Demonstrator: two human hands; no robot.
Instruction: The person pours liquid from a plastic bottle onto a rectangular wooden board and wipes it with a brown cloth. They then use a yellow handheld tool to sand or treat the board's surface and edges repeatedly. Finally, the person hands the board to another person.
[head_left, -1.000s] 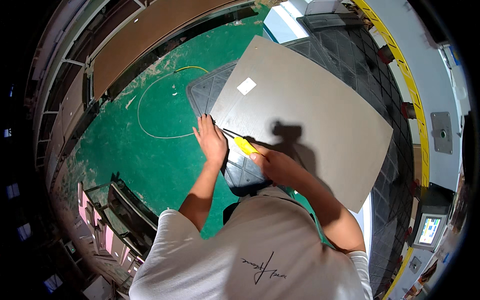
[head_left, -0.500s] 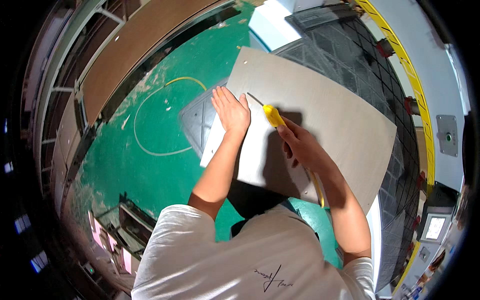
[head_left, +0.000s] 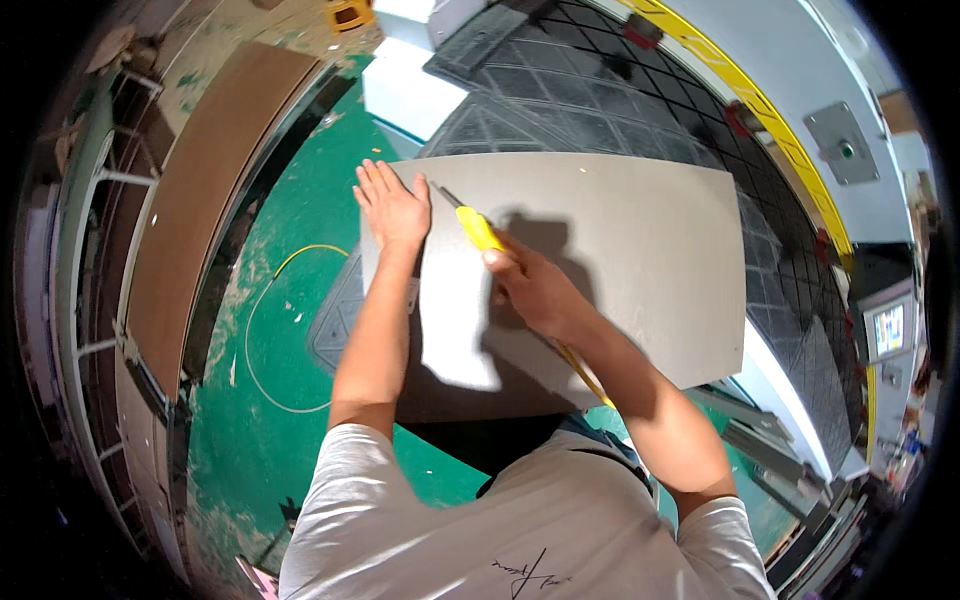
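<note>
A flat grey-beige panel (head_left: pixel 640 270) lies in front of me, its near edge close to my waist. My left hand (head_left: pixel 396 212) rests flat near the panel's far left corner, fingers stretched forward and thumb slightly apart. My right hand (head_left: pixel 535 290) is wrapped round a yellow air blow gun (head_left: pixel 480 230) with a thin metal nozzle. That nozzle points forward and left, its tip close to my left thumb, over the panel. Behind my right hand, a yellow hose (head_left: pixel 585 378) runs back toward my body. My right hand and the gun cast a dark shadow on the panel.
A dark tiled machine bed (head_left: pixel 620 110) with a yellow rail (head_left: pixel 720 65) stands beyond and right. White machine housing (head_left: pixel 410 95) sits at the far left corner. Brown boards (head_left: pixel 215 190) are at left. A thin hose (head_left: pixel 250 340) loops on the green floor. A screen (head_left: pixel 888 330) is at right.
The panel's far edge, slanted before, now runs nearly level across the view, and the surroundings have shifted with it. Both hands appear farther left; the blow gun stays in my right hand.
</note>
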